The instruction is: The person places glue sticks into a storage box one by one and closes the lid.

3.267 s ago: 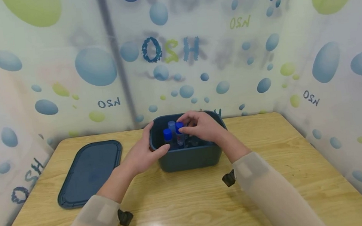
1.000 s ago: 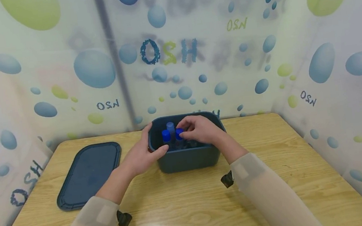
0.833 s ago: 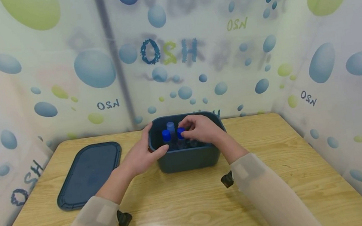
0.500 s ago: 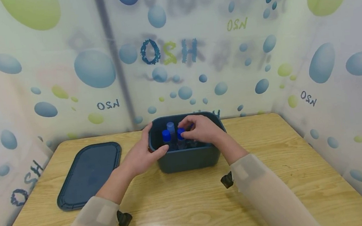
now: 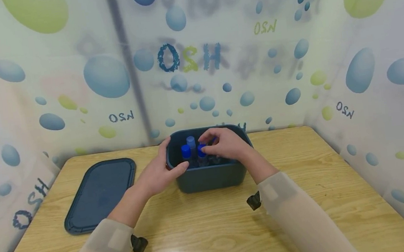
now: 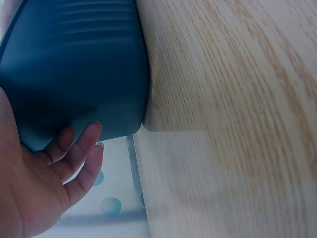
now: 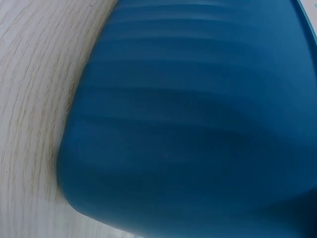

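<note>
A dark blue-grey plastic bin [image 5: 212,178] stands near the table's back edge. My left hand [image 5: 156,173] holds its left end, thumb over the front rim and fingers along the outer side; the left wrist view shows these curled fingers [image 6: 81,156] against the bin wall. Inside stand small clear bottles with blue caps, one at the left [image 5: 186,151] and a paler one behind [image 5: 190,141]. My right hand [image 5: 224,143] reaches in over the rim, thumb and index fingertips at the cap of another bottle [image 5: 201,150]. More blue shows behind that hand, mostly hidden.
A flat dark lid [image 5: 100,195] lies on the wooden table [image 5: 215,233] at the left. A patterned curtain [image 5: 195,72] hangs right behind the table and along both sides. The right wrist view is filled by the bin's ribbed outer wall [image 7: 183,114].
The bottle at my right fingertips has gone down into the bin from its raised position 3.3 s ago. My right hand has lowered slightly; my left hand stays at the bin's left end.
</note>
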A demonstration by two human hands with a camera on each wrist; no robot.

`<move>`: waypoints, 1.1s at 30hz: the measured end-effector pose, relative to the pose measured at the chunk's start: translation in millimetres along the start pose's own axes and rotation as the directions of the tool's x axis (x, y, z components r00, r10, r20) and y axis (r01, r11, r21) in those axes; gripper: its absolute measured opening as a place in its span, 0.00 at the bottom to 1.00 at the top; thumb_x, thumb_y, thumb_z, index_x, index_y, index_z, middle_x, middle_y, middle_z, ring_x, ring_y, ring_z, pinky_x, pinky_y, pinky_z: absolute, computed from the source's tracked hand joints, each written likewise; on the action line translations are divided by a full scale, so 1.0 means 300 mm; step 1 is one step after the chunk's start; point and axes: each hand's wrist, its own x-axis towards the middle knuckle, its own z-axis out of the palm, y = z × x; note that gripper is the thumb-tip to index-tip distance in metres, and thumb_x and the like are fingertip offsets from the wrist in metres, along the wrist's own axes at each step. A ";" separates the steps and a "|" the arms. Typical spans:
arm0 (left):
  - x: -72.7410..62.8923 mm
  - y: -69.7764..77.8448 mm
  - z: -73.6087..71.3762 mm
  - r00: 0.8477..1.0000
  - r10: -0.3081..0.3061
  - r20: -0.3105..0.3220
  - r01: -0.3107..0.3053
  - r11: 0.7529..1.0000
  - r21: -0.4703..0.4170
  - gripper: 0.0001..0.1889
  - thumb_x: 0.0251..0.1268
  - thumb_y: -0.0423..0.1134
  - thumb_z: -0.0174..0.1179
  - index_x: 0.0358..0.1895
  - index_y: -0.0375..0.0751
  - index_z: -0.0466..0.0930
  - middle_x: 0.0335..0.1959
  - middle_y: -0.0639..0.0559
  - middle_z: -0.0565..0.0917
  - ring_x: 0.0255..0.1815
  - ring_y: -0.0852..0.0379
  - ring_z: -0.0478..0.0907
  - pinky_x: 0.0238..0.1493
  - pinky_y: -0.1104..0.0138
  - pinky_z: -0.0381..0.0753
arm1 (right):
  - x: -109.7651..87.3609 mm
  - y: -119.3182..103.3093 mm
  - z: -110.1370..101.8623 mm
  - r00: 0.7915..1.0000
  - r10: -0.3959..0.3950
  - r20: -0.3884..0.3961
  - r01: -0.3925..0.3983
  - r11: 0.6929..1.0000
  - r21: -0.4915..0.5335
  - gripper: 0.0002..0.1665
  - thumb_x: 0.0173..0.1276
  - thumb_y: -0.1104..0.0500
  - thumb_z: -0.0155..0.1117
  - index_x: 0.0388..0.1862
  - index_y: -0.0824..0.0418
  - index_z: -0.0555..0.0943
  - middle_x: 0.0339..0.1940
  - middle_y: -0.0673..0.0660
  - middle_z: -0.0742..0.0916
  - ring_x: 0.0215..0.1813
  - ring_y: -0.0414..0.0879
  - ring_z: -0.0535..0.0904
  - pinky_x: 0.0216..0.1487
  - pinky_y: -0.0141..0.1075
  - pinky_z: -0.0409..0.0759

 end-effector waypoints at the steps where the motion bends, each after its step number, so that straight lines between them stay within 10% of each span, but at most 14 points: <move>1: 0.000 0.001 0.002 1.000 -0.001 0.001 0.001 1.000 0.002 0.60 0.75 0.74 0.59 0.92 0.55 0.30 0.66 0.37 0.85 0.52 0.49 0.88 0.55 0.51 0.87 | -0.001 0.001 -0.001 1.000 -0.003 -0.005 0.003 1.000 -0.001 0.19 0.77 0.51 0.74 0.63 0.53 0.87 0.61 0.55 0.89 0.46 0.49 0.86 0.45 0.45 0.90; 11: 0.000 0.005 0.012 1.000 -0.004 0.000 0.004 1.000 0.020 0.60 0.74 0.75 0.59 0.92 0.55 0.31 0.65 0.37 0.85 0.52 0.49 0.88 0.58 0.48 0.87 | -0.025 -0.014 -0.042 0.990 -0.066 -0.122 0.081 0.990 0.118 0.21 0.81 0.51 0.69 0.67 0.59 0.86 0.60 0.58 0.90 0.53 0.69 0.88 0.55 0.60 0.88; 20: -0.002 0.020 -0.005 0.999 -0.042 0.016 0.041 0.998 0.048 0.61 0.72 0.76 0.60 0.92 0.58 0.30 0.34 0.49 0.87 0.38 0.54 0.85 0.39 0.58 0.81 | -0.125 0.008 -0.133 0.972 -0.108 -0.211 0.132 0.986 0.106 0.19 0.81 0.53 0.70 0.64 0.59 0.87 0.59 0.58 0.91 0.48 0.50 0.87 0.51 0.40 0.86; 33: 0.002 0.016 -0.021 0.999 -0.053 0.010 0.052 0.996 0.071 0.62 0.71 0.76 0.62 0.93 0.58 0.32 0.29 0.49 0.85 0.32 0.53 0.83 0.34 0.58 0.78 | -0.270 0.108 -0.213 0.974 -0.049 -0.221 0.064 0.996 0.061 0.21 0.82 0.52 0.69 0.67 0.59 0.85 0.58 0.59 0.87 0.48 0.53 0.80 0.44 0.37 0.81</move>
